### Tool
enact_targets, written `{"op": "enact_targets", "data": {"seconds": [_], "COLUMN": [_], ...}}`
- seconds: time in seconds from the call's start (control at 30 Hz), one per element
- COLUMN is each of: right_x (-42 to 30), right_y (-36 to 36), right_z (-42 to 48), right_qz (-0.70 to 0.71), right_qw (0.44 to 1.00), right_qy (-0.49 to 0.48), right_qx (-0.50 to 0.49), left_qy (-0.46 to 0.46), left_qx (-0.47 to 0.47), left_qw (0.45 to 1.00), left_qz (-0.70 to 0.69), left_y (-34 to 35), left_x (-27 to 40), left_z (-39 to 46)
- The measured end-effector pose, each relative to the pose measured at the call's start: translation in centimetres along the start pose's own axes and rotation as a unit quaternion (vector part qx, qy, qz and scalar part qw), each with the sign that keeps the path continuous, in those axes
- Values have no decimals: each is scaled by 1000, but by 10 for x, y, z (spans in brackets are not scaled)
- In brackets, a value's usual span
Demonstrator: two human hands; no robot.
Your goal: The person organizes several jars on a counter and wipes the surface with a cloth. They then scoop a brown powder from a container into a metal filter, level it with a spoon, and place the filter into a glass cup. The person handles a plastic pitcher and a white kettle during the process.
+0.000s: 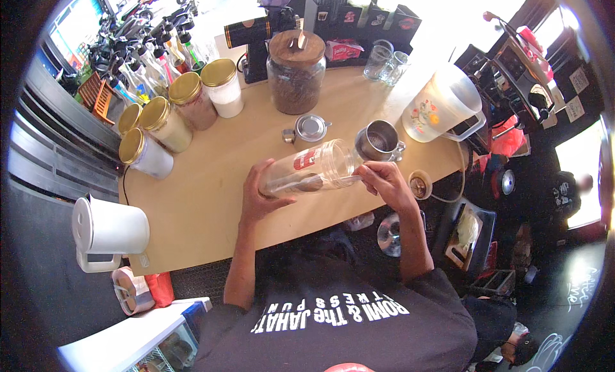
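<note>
My left hand (259,192) is wrapped around the base of a clear jar (283,172) with red printing on its side. The jar is tilted nearly flat, its open mouth towards my right hand (387,179). Pinched in that hand's fingers is the handle of a metal spoon (312,183), whose bowl lies inside the jar. Just beyond the jar stand a small metal drip filter (311,128) with a lid and a steel cup (378,140) with a handle. Both rest on the wooden table (216,179).
Several gold-lidded jars (185,98) line the left side. A wood-lidded glass jar (295,76) of dark contents stands at the back. A plastic pitcher (437,105) and a small round container (419,185) are at the right; a white kettle (113,228) sits at the left edge.
</note>
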State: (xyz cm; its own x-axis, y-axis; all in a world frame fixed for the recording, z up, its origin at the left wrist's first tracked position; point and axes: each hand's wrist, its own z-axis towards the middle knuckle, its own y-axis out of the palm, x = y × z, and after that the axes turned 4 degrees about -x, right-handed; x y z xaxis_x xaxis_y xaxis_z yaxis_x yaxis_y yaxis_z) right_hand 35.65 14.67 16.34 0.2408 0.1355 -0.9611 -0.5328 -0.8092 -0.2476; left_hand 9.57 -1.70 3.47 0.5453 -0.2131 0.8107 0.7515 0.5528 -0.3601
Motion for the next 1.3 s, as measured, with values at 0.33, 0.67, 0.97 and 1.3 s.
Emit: {"op": "enact_targets", "data": {"seconds": [0.33, 0.67, 0.97, 1.3], "right_x": [-2, -8, -13, -23], "right_y": [-1, -2, -7, -23], "right_z": [3, -2, -10, -24], "right_qz": [107, 135, 156, 225], "right_qw": [993, 988, 982, 966], "right_qy": [14, -7, -8, -25], "right_qx": [42, 79, 102, 127], "left_qy": [17, 3, -69, -115], "left_qx": [-14, -34, -51, -71], "left_qw": [998, 999, 996, 990], "left_qz": [60, 25, -4, 31], "left_y": [2, 3, 2, 4], "left_x": [-8, -8, -10, -5], "left_z": [-6, -6, -15, -15]}}
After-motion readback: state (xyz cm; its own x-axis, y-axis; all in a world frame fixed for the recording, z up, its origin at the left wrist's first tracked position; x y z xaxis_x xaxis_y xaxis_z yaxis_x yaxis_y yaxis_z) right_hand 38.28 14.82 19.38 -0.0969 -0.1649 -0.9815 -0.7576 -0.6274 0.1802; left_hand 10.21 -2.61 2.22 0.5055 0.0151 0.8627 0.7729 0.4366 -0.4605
